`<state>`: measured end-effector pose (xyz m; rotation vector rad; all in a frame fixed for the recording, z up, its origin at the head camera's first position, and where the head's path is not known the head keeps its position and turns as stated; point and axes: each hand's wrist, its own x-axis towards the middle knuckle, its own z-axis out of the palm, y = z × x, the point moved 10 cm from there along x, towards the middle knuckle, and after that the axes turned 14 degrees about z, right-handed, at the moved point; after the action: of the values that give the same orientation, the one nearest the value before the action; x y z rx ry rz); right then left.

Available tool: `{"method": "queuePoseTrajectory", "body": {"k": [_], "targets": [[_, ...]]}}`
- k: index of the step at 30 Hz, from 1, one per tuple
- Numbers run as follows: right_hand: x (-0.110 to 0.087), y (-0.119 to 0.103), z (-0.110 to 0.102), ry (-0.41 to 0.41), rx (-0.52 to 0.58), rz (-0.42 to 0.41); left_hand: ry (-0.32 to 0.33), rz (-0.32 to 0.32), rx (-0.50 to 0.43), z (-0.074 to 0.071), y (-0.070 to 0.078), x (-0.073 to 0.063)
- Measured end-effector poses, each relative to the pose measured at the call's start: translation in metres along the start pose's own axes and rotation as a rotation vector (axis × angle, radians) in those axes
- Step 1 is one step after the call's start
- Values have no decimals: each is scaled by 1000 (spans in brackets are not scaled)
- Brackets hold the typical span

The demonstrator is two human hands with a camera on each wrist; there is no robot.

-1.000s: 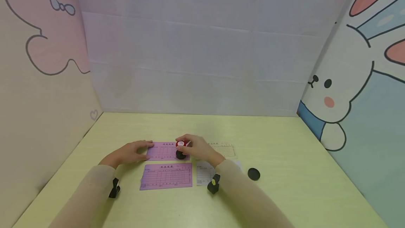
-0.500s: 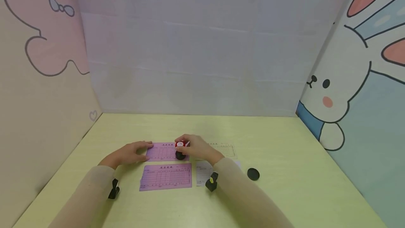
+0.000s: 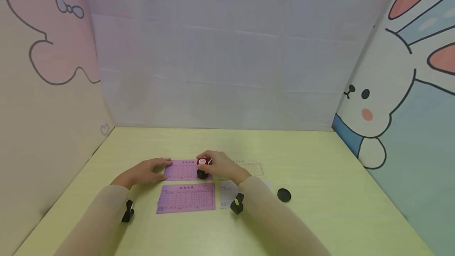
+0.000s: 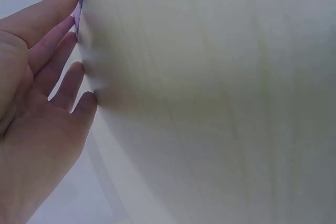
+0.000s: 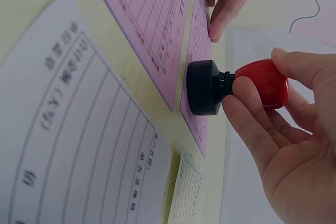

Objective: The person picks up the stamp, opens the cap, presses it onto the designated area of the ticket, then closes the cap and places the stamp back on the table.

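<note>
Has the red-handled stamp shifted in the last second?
No, not visibly: in the head view the red-handled stamp keeps its place against the black disc on the table, near the right end of the far purple slip.

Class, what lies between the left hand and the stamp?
Only a printed stretch of the far purple slip lies between the left hand and the stamp, as the head view shows.
</note>
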<state>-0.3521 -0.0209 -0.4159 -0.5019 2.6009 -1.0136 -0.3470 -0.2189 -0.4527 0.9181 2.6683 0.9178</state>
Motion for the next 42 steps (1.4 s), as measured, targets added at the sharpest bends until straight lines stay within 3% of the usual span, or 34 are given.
{"method": "queuePoseTrajectory", "body": {"k": [11,42], "targets": [[-2,-2,0,-9,2,9,-4,-9,3,1,-6,1],[0,4,3,19,25,23,-9,-35,-11,2,-6,1]]}}
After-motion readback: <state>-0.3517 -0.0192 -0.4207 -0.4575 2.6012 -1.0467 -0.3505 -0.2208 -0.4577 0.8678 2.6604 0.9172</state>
